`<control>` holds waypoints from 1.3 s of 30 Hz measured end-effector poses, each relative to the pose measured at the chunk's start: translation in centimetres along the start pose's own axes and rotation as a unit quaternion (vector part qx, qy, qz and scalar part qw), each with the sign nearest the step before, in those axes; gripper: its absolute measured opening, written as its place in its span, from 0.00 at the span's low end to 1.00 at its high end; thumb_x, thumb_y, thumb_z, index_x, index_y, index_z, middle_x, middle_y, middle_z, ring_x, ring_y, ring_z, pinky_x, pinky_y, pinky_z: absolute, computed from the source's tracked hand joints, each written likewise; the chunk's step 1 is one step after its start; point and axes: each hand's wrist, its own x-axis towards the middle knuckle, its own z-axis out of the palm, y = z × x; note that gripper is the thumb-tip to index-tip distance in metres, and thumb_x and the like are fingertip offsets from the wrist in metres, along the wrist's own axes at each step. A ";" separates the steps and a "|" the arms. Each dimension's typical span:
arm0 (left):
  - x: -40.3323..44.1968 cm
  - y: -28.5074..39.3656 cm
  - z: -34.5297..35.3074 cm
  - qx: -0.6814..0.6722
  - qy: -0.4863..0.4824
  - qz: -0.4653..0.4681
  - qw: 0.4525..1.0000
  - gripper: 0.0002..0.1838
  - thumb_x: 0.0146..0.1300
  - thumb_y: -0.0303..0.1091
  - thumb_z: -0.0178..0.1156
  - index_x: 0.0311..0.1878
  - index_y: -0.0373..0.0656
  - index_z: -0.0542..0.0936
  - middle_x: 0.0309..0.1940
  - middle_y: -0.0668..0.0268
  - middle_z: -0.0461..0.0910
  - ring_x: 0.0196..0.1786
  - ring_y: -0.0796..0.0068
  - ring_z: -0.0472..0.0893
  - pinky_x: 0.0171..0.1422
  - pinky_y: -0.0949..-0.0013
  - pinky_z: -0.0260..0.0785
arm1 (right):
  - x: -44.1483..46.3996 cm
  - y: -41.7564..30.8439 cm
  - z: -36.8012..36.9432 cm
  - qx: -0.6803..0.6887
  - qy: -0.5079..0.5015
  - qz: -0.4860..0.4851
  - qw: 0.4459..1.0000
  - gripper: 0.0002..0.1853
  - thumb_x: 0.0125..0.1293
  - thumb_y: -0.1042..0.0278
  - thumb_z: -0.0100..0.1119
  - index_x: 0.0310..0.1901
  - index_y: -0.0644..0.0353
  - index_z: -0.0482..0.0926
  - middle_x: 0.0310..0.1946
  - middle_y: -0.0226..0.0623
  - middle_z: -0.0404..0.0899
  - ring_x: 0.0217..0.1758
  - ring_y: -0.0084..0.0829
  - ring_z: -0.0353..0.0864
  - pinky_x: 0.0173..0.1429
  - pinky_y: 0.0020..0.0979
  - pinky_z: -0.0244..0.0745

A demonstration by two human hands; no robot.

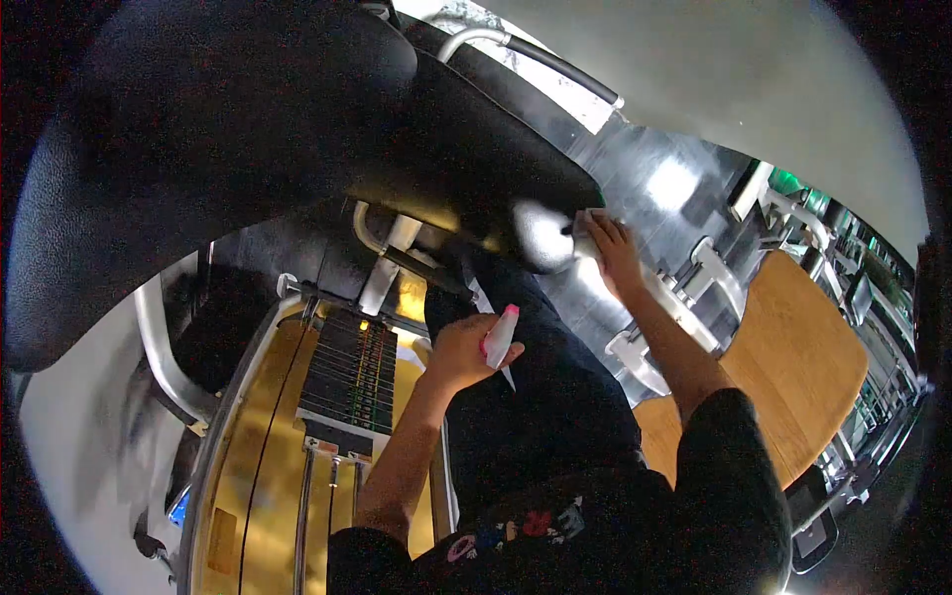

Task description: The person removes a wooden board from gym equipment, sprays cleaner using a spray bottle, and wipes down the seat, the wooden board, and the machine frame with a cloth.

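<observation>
My left hand is closed around a spray bottle with a white head and pink parts, held low in front of my dark trousers. Most of the bottle's body is hidden by the hand. Out to the right, my right hand grips a white cloth, bunched under the fingers. The cloth rests at the end of a long black padded cushion, part of a gym machine. Light glares off the cushion's lower edge beside it.
A weight stack stands in a yellow-lit frame at lower left. A bar with a dark grip juts out above my left hand. An orange-brown pad lies right of my right arm. Another handle is at the top.
</observation>
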 end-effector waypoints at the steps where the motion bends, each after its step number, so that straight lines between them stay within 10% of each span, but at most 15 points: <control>1: 0.0 -0.3 0.0 -0.005 0.001 -0.003 1.000 0.21 0.52 0.51 0.70 0.37 0.43 0.79 0.29 0.58 0.81 0.34 0.55 0.82 0.39 0.59 0.75 | 1.3 -1.4 -0.3 0.107 0.046 0.034 0.993 0.39 0.49 0.76 0.63 0.67 0.54 0.65 0.65 0.39 0.68 0.69 0.42 0.65 0.71 0.43 0.58; 8: -1.6 -1.0 0.5 -0.018 -0.033 -0.029 0.999 0.22 0.53 0.52 0.69 0.38 0.43 0.79 0.31 0.57 0.81 0.36 0.54 0.82 0.41 0.58 0.75 | 17.0 -4.4 2.0 0.509 0.203 0.134 0.826 0.29 0.58 0.80 0.52 0.64 0.61 0.68 0.57 0.51 0.75 0.59 0.51 0.75 0.64 0.42 0.68; 14: -1.6 -0.9 -0.3 -0.015 -0.005 -0.018 1.000 0.21 0.54 0.51 0.69 0.37 0.42 0.79 0.32 0.57 0.82 0.37 0.54 0.83 0.43 0.60 0.76 | 23.8 -17.7 -1.4 0.013 0.191 -0.010 0.981 0.29 0.58 0.64 0.58 0.64 0.49 0.70 0.66 0.36 0.65 0.70 0.42 0.60 0.73 0.54 0.51; 22: -3.2 -0.4 -1.1 -0.084 0.040 -0.014 0.996 0.19 0.54 0.48 0.69 0.39 0.42 0.79 0.33 0.59 0.82 0.37 0.58 0.83 0.43 0.63 0.76 | 9.0 -14.1 3.7 0.026 -0.085 -0.324 0.942 0.22 0.57 0.63 0.61 0.55 0.48 0.77 0.64 0.28 0.70 0.73 0.35 0.60 0.77 0.51 0.45; 23: -3.5 -0.4 -1.3 -0.084 0.042 -0.014 0.996 0.19 0.54 0.48 0.69 0.39 0.42 0.79 0.33 0.59 0.82 0.37 0.58 0.83 0.43 0.63 0.76 | 7.3 -12.2 6.0 0.390 -0.136 -0.196 0.890 0.20 0.57 0.65 0.60 0.54 0.49 0.78 0.60 0.31 0.74 0.69 0.37 0.66 0.75 0.48 0.51; 24: -3.7 -0.3 -1.6 -0.129 0.035 -0.028 0.991 0.19 0.54 0.47 0.69 0.39 0.42 0.79 0.34 0.60 0.82 0.38 0.59 0.83 0.43 0.63 0.76 | 5.9 -10.3 7.8 0.693 -0.166 -0.035 0.701 0.19 0.57 0.67 0.60 0.52 0.51 0.79 0.56 0.33 0.78 0.65 0.39 0.71 0.73 0.46 0.58; 26: -3.9 -0.5 -1.7 -0.177 0.029 -0.040 0.983 0.19 0.54 0.47 0.69 0.39 0.43 0.79 0.34 0.60 0.82 0.38 0.59 0.83 0.43 0.63 0.76 | 6.1 -8.9 -1.0 0.157 -0.094 -0.188 0.965 0.14 0.58 0.71 0.57 0.48 0.54 0.81 0.50 0.40 0.81 0.57 0.42 0.78 0.64 0.41 0.71; 28: -4.4 -1.2 -1.3 -0.134 0.044 -0.039 0.989 0.18 0.54 0.47 0.69 0.39 0.44 0.79 0.34 0.61 0.83 0.37 0.59 0.83 0.43 0.62 0.76 | 7.1 -5.7 -0.7 0.234 -0.065 -0.132 0.961 0.11 0.60 0.69 0.57 0.45 0.55 0.78 0.50 0.45 0.79 0.51 0.40 0.80 0.48 0.41 0.76; 30: -4.8 -1.9 -1.0 -0.120 0.046 -0.033 0.991 0.18 0.53 0.47 0.70 0.39 0.45 0.79 0.34 0.61 0.83 0.37 0.59 0.83 0.42 0.62 0.76 | 11.6 -5.0 -5.5 0.152 -0.261 0.200 0.932 0.16 0.59 0.72 0.57 0.50 0.52 0.77 0.49 0.45 0.80 0.48 0.40 0.82 0.49 0.41 0.77; 32: -4.9 -1.9 -1.4 -0.105 0.049 -0.027 0.993 0.18 0.53 0.47 0.70 0.39 0.45 0.79 0.34 0.61 0.83 0.37 0.59 0.83 0.42 0.62 0.76 | 13.2 -2.1 -4.5 0.292 0.037 0.178 0.939 0.23 0.64 0.70 0.51 0.62 0.50 0.71 0.57 0.48 0.76 0.60 0.44 0.75 0.63 0.43 0.71; 34: -4.9 -1.6 -1.9 -0.108 0.037 -0.031 0.993 0.17 0.53 0.46 0.70 0.39 0.45 0.79 0.34 0.61 0.82 0.37 0.59 0.83 0.41 0.61 0.76 | 15.9 -4.0 -6.0 -0.056 0.223 0.086 0.969 0.25 0.63 0.69 0.52 0.63 0.52 0.69 0.64 0.48 0.68 0.67 0.49 0.66 0.67 0.52 0.64; 39: -5.5 -2.5 -1.5 -0.120 0.060 -0.033 0.990 0.18 0.53 0.47 0.69 0.40 0.45 0.79 0.34 0.62 0.83 0.37 0.59 0.84 0.42 0.62 0.77 | 21.3 -16.8 -0.4 0.084 0.206 0.090 0.971 0.32 0.57 0.72 0.56 0.66 0.52 0.65 0.70 0.46 0.57 0.73 0.54 0.55 0.68 0.69 0.49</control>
